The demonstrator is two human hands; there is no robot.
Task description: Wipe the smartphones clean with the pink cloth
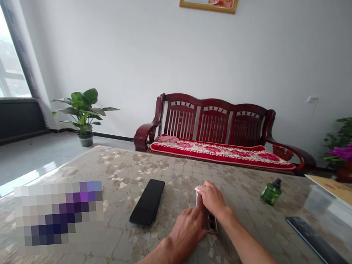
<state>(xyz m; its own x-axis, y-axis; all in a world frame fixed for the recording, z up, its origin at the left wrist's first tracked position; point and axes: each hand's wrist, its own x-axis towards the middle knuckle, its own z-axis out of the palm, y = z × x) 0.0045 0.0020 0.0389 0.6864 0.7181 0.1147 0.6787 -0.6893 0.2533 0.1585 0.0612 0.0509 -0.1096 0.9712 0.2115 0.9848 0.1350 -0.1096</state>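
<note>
Both of my hands are on a smartphone that stands on its long edge on the table, its camera lenses showing at the near end. My left hand is closed against its left side, low and near. Over the far end, my right hand grips the phone with bent fingers. Something small and pale pink shows at the right fingertips, too small to make out. Most of the phone is hidden by the hands. To their left, a black smartphone lies flat with its dark screen up.
A patterned cloth covers the table. On the right are a green spray bottle, a dark flat phone-like device and a clear plastic box. A pixelated patch hides something at left. Beyond stand a wooden bench and a potted plant.
</note>
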